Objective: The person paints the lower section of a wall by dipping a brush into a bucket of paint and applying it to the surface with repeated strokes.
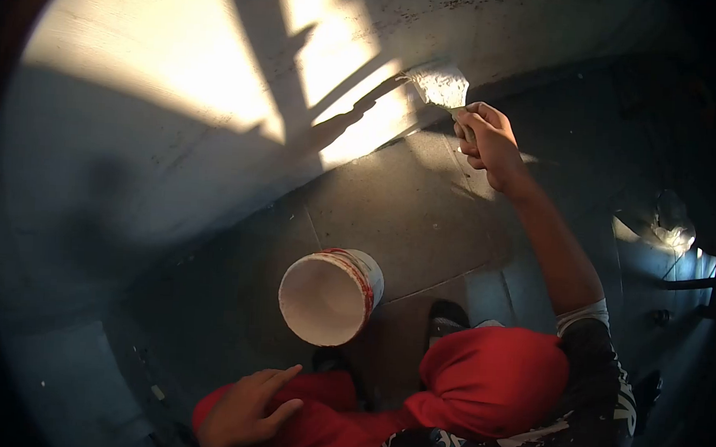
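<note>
In the head view my right hand [489, 143] is closed round the handle of a wide paintbrush [444, 85]. White paint coats its bristles, which overlap the lower part of the pale wall [216, 155] near where it meets the floor. My left hand [247, 408] lies with fingers apart over my red-clothed knee, holding nothing. Between my hands, close in front of my feet, a white bucket [328, 300] with red marks round its rim stands on the floor, its white inside facing me.
Dark grey floor tiles [399, 217] spread out around the bucket. At the right lies a crumpled, shiny plastic-looking bundle [672, 228], with dark bars [689, 284] beside it. Bright sunlight and shadows fall across the wall.
</note>
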A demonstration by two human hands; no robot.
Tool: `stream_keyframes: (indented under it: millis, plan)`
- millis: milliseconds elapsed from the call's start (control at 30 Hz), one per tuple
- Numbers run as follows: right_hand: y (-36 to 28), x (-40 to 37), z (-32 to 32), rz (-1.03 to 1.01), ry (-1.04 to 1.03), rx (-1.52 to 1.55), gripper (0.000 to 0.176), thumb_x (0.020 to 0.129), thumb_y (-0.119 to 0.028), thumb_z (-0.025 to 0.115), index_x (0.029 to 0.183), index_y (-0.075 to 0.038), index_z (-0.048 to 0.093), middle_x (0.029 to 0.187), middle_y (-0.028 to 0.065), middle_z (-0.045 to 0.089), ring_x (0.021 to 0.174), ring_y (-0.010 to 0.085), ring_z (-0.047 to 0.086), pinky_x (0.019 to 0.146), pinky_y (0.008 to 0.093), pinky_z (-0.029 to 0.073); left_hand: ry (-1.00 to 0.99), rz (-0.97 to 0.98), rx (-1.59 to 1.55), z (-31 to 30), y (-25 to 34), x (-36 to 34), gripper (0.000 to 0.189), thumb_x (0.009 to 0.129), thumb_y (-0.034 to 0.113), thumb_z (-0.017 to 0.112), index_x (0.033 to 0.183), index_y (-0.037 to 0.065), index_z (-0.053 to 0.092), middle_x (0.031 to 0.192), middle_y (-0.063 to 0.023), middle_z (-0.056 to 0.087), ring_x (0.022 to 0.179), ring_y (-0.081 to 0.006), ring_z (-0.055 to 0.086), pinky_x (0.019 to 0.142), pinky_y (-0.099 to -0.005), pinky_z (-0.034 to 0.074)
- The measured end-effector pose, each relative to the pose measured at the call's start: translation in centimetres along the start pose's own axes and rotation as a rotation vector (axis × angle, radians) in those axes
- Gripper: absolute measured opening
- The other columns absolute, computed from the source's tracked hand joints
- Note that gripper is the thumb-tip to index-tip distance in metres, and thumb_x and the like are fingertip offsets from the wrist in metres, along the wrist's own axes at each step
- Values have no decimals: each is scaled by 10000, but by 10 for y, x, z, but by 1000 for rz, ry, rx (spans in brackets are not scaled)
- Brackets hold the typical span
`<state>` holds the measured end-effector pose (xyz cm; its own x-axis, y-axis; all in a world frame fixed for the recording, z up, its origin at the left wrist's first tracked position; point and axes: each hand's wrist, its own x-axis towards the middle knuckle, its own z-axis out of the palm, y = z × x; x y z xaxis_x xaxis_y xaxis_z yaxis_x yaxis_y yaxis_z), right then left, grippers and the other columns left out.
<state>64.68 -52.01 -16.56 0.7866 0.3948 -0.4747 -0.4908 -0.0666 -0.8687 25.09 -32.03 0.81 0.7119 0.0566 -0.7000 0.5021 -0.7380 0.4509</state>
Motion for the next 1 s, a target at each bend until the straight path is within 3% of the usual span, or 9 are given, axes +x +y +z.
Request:
stream_keyframes:
  millis: [100, 200, 333, 400, 533, 567, 733, 867, 1000]
  plan:
    - [-3, -7, -7, -206, -54, 56, 144, 974, -179, 554, 890, -78, 495, 707, -2, 494, 506, 28, 388, 388, 200, 267, 9, -149, 107, 13, -13, 14, 552, 857, 255, 694, 1356, 66, 551, 1168, -169, 642, 1108, -335, 606, 983, -405, 455]
    - [33, 10, -6, -122, 48, 144, 134, 967, -168, 553, 889, -75, 497, 695, -3, 497, 494, 21, 387, 367, 195, 257, 152, -138, -178, -15, -18, 19, 522, 877, 241, 678, 1350, 57, 554, 1148, -168, 660, 1082, -333, 631, 970, -387, 469]
    - [102, 47, -10, 32, 161, 51, 135, 956, -174, 554, 908, -54, 516, 692, 7, 508, 490, 54, 428, 377, 223, 308, 157, -110, 9, -17, -24, 39, 505, 879, 213, 669, 1342, 46, 555, 1130, -174, 674, 1077, -317, 648, 967, -377, 477]
    - [115, 60, -9, 105, 150, -72, 155, 958, -179, 550, 894, -40, 523, 695, 10, 516, 501, 69, 452, 389, 234, 327, 43, -136, -48, -5, -35, 44, 488, 874, 270, 691, 1288, 32, 587, 1136, -163, 666, 1084, -326, 635, 947, -402, 482]
    - [63, 47, 8, 78, 123, -39, 193, 965, -195, 559, 857, -40, 517, 707, 9, 522, 525, 63, 459, 393, 235, 320, -3, -157, -137, -12, -39, 54, 460, 874, 248, 691, 1270, 36, 596, 1151, -155, 669, 1098, -311, 637, 951, -391, 482]
    - [41, 34, 14, 20, 108, -16, 164, 960, -179, 552, 842, -86, 486, 695, -16, 485, 491, 32, 369, 386, 212, 245, 25, -113, -138, -18, -38, 58, 442, 879, 244, 685, 1258, 33, 603, 1142, -158, 672, 1093, -311, 640, 948, -388, 484]
    - [-8, -8, 18, -232, -13, 172, 139, 972, -169, 537, 862, -92, 501, 690, -18, 484, 472, 28, 354, 384, 202, 228, 93, -31, -174, -30, -45, 75, 391, 892, 218, 665, 1229, 26, 619, 1122, -161, 682, 1078, -313, 648, 936, -381, 490]
    - [50, 30, 23, -235, -1, 227, 121, 965, -140, 557, 897, -54, 506, 679, -19, 480, 534, 38, 378, 459, 224, 324, 173, -114, -68, -32, -46, 77, 357, 908, 183, 624, 1224, 17, 620, 1087, -153, 696, 1058, -281, 661, 946, -366, 482]
    - [123, 73, 12, -160, 107, 85, 166, 962, -172, 524, 873, -34, 554, 647, -2, 512, 503, 57, 429, 445, 235, 340, 202, -205, -110, -29, -45, 68, 333, 912, 176, 621, 1206, 19, 629, 1080, -154, 696, 1058, -281, 659, 946, -364, 480]
